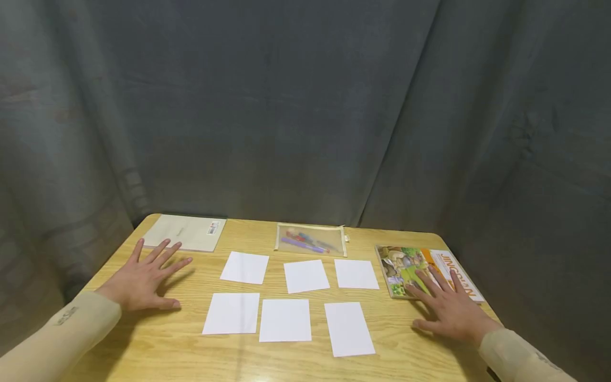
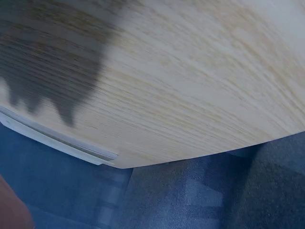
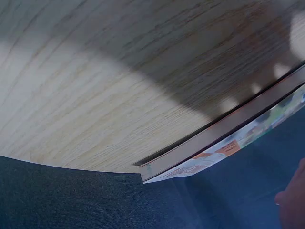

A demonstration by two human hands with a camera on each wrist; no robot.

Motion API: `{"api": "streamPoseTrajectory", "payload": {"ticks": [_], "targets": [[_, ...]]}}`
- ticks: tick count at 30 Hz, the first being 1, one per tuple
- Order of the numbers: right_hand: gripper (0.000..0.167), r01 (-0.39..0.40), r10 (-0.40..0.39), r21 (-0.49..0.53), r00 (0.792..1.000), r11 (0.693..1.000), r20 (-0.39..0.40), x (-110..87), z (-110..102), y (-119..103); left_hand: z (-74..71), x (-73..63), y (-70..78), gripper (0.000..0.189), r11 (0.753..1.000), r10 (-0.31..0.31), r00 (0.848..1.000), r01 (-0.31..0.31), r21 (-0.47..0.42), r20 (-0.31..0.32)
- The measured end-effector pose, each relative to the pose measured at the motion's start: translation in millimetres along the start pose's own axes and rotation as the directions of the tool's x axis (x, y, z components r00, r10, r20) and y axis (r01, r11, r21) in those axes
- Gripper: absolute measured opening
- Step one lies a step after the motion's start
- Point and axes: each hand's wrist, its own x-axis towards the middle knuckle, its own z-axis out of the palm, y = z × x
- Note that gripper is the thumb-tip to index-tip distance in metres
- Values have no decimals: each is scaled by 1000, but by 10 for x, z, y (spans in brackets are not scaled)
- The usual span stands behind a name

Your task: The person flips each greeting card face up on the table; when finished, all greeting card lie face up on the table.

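Note:
My left hand [image 1: 145, 278] has its fingers spread above the left side of the wooden table, just in front of a pale notebook [image 1: 181, 232] with a barcode label. On the right, my right hand [image 1: 448, 307] is also spread, its fingertips overlapping a picture-covered book [image 1: 406, 268] in the head view. Neither hand holds anything. Between them lie several white paper squares in two rows, among them a back-left sheet [image 1: 244, 267] and a front-middle sheet [image 1: 285, 320]. The right wrist view shows the book's edge [image 3: 190, 145]; the notebook's edge [image 2: 57, 140] appears in the left wrist view.
A translucent zip pouch [image 1: 311, 240] with several coloured pens lies at the back middle of the table [image 1: 191, 355]. Dark grey curtains [image 1: 267, 106] hang behind and on both sides of it. Hand shadows fall on the wood.

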Motion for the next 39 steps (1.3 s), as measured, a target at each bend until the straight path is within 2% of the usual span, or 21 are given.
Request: {"api": "streamPoseTrajectory", "payload": {"ticks": [7,12,15,20,26,28,31,35,39], "targets": [[78,5,-5,-13,1000,1000,-18,-14,-11,10,-10,-12,-32,103,1000,-4,1000,4,10,6],[78,-57,55,37,998,998,33,56,-77,28,-26,1,-63,103,1000,-25,1000,25,1,-17],[80,-108,102,92,992,990,71,138,-108,64,-41,64,-83,100,1000,-23,998,24,3,-54],[79,-189,177,141,980,972,94,344,-195,110,-184,346,-77,97,999,-35,998,34,-10,-52],[77,-233,222,278,973,932,70,641,-310,53,-425,887,74,100,995,-55,998,51,-82,-43],[80,-248,232,345,969,905,89,735,-343,11,-492,1085,195,101,993,-50,998,45,-109,-43],[83,-285,254,462,958,840,130,884,-386,-67,-565,1382,427,101,990,-20,999,14,-137,-37],[83,-367,306,604,929,707,207,1047,-418,-198,-602,1760,811,100,980,67,997,-72,-183,-30],[70,-440,354,672,895,596,272,1165,-382,-295,-624,2087,1257,103,957,182,983,-172,-235,21]]}}
